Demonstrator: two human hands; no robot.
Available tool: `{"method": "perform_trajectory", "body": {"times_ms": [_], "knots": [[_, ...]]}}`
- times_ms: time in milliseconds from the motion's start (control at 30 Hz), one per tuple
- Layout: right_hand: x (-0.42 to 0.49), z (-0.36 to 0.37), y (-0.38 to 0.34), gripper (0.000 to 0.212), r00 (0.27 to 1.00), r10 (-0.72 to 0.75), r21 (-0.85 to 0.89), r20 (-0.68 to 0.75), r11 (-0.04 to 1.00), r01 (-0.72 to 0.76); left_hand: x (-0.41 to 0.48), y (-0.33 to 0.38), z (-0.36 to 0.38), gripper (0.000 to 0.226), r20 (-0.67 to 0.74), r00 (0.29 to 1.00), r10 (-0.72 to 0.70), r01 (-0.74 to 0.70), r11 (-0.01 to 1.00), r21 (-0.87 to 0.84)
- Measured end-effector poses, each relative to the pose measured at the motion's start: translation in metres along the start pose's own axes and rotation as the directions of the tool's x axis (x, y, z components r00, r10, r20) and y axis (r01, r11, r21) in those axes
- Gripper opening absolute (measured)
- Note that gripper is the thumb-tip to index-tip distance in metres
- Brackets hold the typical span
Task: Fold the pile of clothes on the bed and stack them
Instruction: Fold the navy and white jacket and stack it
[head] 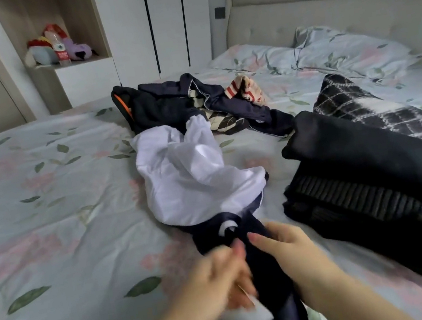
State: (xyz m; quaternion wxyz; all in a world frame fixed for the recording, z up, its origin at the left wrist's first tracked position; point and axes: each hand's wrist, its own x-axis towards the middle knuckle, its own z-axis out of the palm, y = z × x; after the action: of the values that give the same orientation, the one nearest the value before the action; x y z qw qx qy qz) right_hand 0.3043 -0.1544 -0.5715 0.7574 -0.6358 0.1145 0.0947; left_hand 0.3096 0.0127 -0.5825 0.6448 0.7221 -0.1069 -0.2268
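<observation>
Navy-and-white garment lies crumpled in the middle of the bed, its white part bunched up and its navy end toward you. Your left hand and right hand both pinch that navy end, fingers curled into the cloth; the left is motion-blurred. One unfolded pile lies beyond it: dark navy pieces plus one red-striped beige piece. One folded stack sits to your right, probably three dark items. Two pillows lie by the headboard.
</observation>
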Motion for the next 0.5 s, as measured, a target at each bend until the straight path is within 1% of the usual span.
{"method": "perform_trajectory", "body": {"times_ms": [33, 67, 100, 133, 167, 200, 233, 267, 300, 333, 367, 400, 433, 467, 500], "knots": [[-0.003, 0.001, -0.002, 0.014, 0.997, -0.059, -0.016, 0.047, 0.998, 0.059, 0.006, -0.007, -0.008, 0.078, -0.223, 0.973, -0.055, 0.051, 0.998, -0.021], [-0.007, 0.001, -0.005, 0.013, 0.987, -0.103, -0.026, 0.123, 0.994, 0.107, 0.011, -0.007, -0.017, 0.083, -0.377, 0.921, -0.098, 0.091, 0.995, -0.037], [-0.011, 0.002, -0.009, 0.011, 0.961, -0.135, -0.041, 0.242, 0.988, 0.150, 0.013, -0.006, -0.026, 0.083, -0.446, 0.885, -0.133, 0.113, 0.991, -0.071], [-0.016, 0.003, -0.012, 0.010, 0.915, -0.162, -0.077, 0.370, 0.976, 0.204, 0.015, -0.002, -0.031, 0.084, -0.451, 0.877, -0.166, 0.119, 0.984, -0.130], [-0.021, 0.003, -0.013, 0.010, 0.854, -0.165, -0.144, 0.494, 0.953, 0.267, 0.017, -0.001, -0.036, 0.089, -0.415, 0.894, -0.170, 0.094, 0.976, -0.198], [-0.024, 0.004, -0.013, 0.009, 0.801, -0.131, -0.227, 0.585, 0.921, 0.316, 0.017, 0.005, -0.037, 0.095, -0.361, 0.915, -0.179, 0.078, 0.958, -0.277], [-0.026, 0.002, -0.013, 0.009, 0.755, -0.075, -0.306, 0.651, 0.885, 0.352, 0.019, 0.004, -0.038, 0.093, -0.327, 0.931, -0.161, 0.048, 0.944, -0.328], [-0.027, 0.000, -0.011, 0.012, 0.737, -0.028, -0.343, 0.675, 0.873, 0.347, 0.019, 0.003, -0.037, 0.079, -0.297, 0.945, -0.134, 0.023, 0.937, -0.349], [-0.028, -0.001, -0.011, 0.020, 0.736, -0.026, -0.327, 0.677, 0.885, 0.332, 0.018, 0.003, -0.034, 0.061, -0.266, 0.960, -0.087, -0.017, 0.931, -0.365], [-0.028, 0.000, -0.012, 0.032, 0.780, -0.007, -0.277, 0.625, 0.933, 0.231, 0.016, 0.004, -0.032, 0.046, -0.239, 0.969, -0.058, -0.041, 0.920, -0.391], [-0.025, 0.000, -0.011, 0.047, 0.853, 0.061, -0.208, 0.518, 0.976, 0.056, 0.015, 0.004, -0.031, 0.037, -0.233, 0.972, -0.028, -0.069, 0.914, -0.399], [-0.019, -0.003, -0.007, 0.059, 0.917, 0.159, -0.110, 0.365, 0.986, -0.128, 0.013, 0.005, -0.030, 0.033, -0.236, 0.972, -0.007, -0.090, 0.913, -0.398], [-0.012, -0.006, -0.002, 0.065, 0.956, 0.225, 0.020, 0.189, 0.972, -0.233, 0.013, 0.003, -0.031, 0.030, -0.231, 0.973, 0.018, -0.110, 0.914, -0.390], [-0.005, -0.010, 0.003, 0.064, 0.968, 0.250, 0.164, 0.024, 0.954, -0.250, 0.011, 0.006, -0.031, 0.028, -0.199, 0.979, 0.035, -0.115, 0.908, -0.403], [0.002, -0.012, 0.005, 0.058, 0.967, 0.241, 0.290, -0.085, 0.934, -0.207, 0.009, 0.007, -0.031, 0.025, -0.143, 0.988, 0.062, -0.113, 0.914, -0.389]]}}
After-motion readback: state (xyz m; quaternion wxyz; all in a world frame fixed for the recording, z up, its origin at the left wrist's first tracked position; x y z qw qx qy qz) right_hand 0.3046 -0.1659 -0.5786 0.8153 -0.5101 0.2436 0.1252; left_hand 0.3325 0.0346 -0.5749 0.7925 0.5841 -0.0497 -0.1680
